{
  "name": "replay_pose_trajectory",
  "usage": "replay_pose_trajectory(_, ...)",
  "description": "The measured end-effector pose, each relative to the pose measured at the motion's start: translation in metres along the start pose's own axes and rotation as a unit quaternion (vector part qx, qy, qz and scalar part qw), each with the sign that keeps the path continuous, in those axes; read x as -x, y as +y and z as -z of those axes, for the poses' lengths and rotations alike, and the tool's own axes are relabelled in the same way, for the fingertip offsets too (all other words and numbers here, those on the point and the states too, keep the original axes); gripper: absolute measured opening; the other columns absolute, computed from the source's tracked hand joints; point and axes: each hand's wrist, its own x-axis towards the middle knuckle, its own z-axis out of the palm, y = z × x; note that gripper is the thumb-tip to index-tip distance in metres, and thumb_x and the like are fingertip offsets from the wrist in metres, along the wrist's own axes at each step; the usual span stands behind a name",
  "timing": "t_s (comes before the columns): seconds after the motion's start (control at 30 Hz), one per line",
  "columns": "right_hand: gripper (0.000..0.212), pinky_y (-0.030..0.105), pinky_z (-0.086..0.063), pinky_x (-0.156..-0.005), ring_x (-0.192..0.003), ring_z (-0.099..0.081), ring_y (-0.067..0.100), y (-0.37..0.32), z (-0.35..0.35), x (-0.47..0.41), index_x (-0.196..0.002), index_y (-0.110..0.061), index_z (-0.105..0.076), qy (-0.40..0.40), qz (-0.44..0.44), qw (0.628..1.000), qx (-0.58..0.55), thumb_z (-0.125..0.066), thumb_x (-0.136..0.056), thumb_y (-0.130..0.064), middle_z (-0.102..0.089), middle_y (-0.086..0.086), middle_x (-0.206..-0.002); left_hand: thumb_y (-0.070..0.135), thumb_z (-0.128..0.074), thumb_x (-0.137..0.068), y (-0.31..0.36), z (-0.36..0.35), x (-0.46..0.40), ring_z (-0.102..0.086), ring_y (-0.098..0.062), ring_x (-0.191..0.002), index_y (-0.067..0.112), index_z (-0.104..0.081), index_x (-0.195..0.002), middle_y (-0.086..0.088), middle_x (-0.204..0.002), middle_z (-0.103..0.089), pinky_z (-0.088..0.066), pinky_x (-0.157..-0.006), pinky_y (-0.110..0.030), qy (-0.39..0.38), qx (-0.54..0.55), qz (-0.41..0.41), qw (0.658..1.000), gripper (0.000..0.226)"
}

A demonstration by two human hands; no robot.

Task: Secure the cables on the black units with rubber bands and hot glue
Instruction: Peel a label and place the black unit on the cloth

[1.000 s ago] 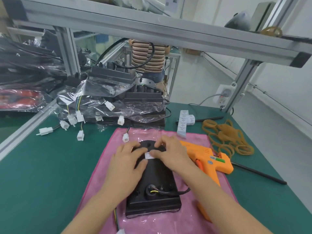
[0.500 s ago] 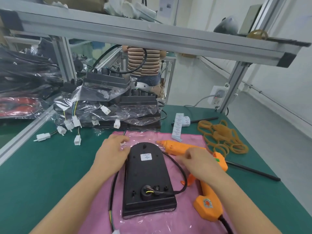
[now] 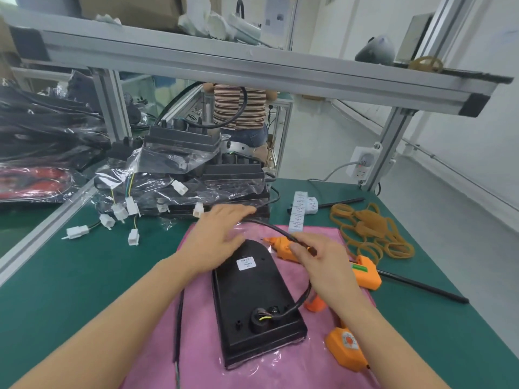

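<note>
A worker's right hand (image 3: 323,265) pinches the black cable (image 3: 304,297) above a black unit (image 3: 257,307), while the left hand (image 3: 217,238), fingers extended, reaches over the unit's far end. The unit lies on a pink cloth (image 3: 196,357) near the green desk's (image 3: 70,276) front edge. An orange glue gun (image 3: 365,272) sits beside it, rubber bands (image 3: 370,234) toward the right edge.

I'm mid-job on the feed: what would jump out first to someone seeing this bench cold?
First the black unit lying on the pink cloth at centre, its black cable arching over its far end, pinched by the right hand, the left hand spread beside it. Next the orange glue gun just right of the unit, then the tan rubber bands heaped on the green mat further right.
</note>
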Motion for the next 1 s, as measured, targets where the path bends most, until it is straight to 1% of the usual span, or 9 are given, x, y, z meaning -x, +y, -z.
replay_pose_trajectory(0.17,0.021,0.021,-0.046,-0.079,-0.089,-0.063,0.008,0.005,-0.008,-0.007,-0.111,-0.025,-0.069,-0.116,-0.058,0.991,-0.023,-0.052,-0.098,-0.020,-0.069,-0.010,-0.093,0.013,-0.058,-0.093,0.000,0.007,-0.010,-0.062,-0.024,-0.093,0.016,-0.070,-0.097,-0.003,-0.092,-0.071,-0.048,-0.091,-0.040,-0.056,0.100,0.125,0.985,0.013)
replay_pose_trajectory(0.23,0.019,0.013,-0.042,-0.066,-0.073,-0.056,-0.001,0.009,-0.010,-0.003,-0.107,-0.028,-0.065,-0.152,-0.079,0.985,-0.034,-0.048,-0.100,-0.024,-0.062,-0.016,-0.081,0.010,-0.061,-0.092,-0.009,0.011,-0.004,-0.063,-0.020,-0.085,0.017,-0.071,-0.097,-0.003,-0.089,-0.070,-0.051,-0.083,-0.025,-0.065,0.179,0.181,0.965,0.013)
replay_pose_trajectory(0.33,0.022,0.013,-0.038,-0.063,-0.062,-0.051,-0.009,0.013,-0.018,0.010,-0.090,-0.037,-0.061,-0.156,-0.113,0.979,-0.069,-0.045,-0.101,-0.027,-0.059,-0.024,-0.071,0.015,-0.066,-0.090,-0.019,0.015,0.011,-0.049,-0.002,-0.053,0.019,-0.071,-0.101,0.002,-0.074,-0.058,-0.037,-0.048,-0.010,-0.070,0.263,0.272,0.923,0.012)
replay_pose_trajectory(0.47,0.033,0.011,-0.027,-0.100,-0.118,-0.044,-0.009,0.017,-0.024,0.026,-0.133,-0.035,-0.052,-0.142,-0.094,0.984,-0.046,-0.038,-0.103,-0.029,-0.049,-0.029,-0.125,0.019,-0.058,-0.094,-0.029,0.004,0.038,-0.032,-0.004,-0.040,0.004,-0.071,-0.089,0.010,-0.050,-0.043,-0.027,-0.041,-0.016,-0.036,0.172,0.300,0.938,0.021)
replay_pose_trajectory(0.53,0.032,0.017,-0.032,-0.097,-0.111,-0.049,0.002,0.015,-0.027,0.030,-0.127,-0.027,-0.058,-0.136,-0.101,0.985,-0.018,-0.036,-0.103,-0.024,-0.057,-0.017,-0.117,0.020,-0.056,-0.095,-0.024,-0.008,0.041,-0.035,-0.007,-0.048,-0.002,-0.067,-0.085,0.005,-0.055,-0.043,-0.031,-0.050,-0.023,0.011,0.148,0.291,0.945,0.026)
replay_pose_trajectory(0.63,0.033,0.036,-0.042,-0.075,-0.076,-0.055,0.017,0.010,-0.027,0.036,-0.073,-0.014,-0.059,-0.106,-0.108,0.988,-0.001,-0.041,-0.100,-0.021,-0.062,-0.002,-0.074,0.017,-0.059,-0.094,-0.010,-0.018,0.017,-0.047,-0.013,-0.070,0.002,-0.070,-0.082,-0.001,-0.071,-0.058,-0.038,-0.066,-0.025,0.061,0.190,0.283,0.938,0.023)
replay_pose_trajectory(0.73,0.036,0.046,-0.042,-0.072,-0.070,-0.053,0.025,0.009,-0.023,0.034,-0.064,-0.005,-0.052,-0.096,-0.092,0.990,0.038,-0.049,-0.096,-0.022,-0.058,0.009,-0.065,0.016,-0.057,-0.095,0.005,-0.029,-0.006,-0.052,-0.015,-0.075,0.002,-0.071,-0.086,-0.007,-0.078,-0.066,-0.040,-0.068,-0.025,0.054,0.206,0.271,0.939,0.021)
replay_pose_trajectory(0.9,0.016,0.036,-0.046,-0.075,-0.069,-0.055,0.019,0.000,-0.026,0.014,-0.096,-0.010,-0.072,-0.071,-0.090,0.993,-0.009,-0.057,-0.090,-0.013,-0.065,0.006,-0.071,0.014,-0.060,-0.093,0.007,-0.046,0.006,-0.062,-0.017,-0.084,0.011,-0.074,-0.094,0.000,-0.088,-0.071,-0.041,-0.071,-0.027,0.195,0.198,0.314,0.908,0.014)
replay_pose_trajectory(1.0,0.025,0.035,-0.046,-0.077,-0.077,-0.058,0.015,-0.009,-0.039,0.012,-0.112,-0.020,-0.069,-0.049,-0.055,0.997,0.018,-0.056,-0.092,-0.015,-0.067,-0.001,-0.081,0.011,-0.059,-0.093,0.007,-0.045,0.006,-0.059,-0.012,-0.083,0.012,-0.075,-0.103,0.004,-0.089,-0.069,-0.038,-0.065,-0.020,0.246,0.206,0.340,0.884,0.019)
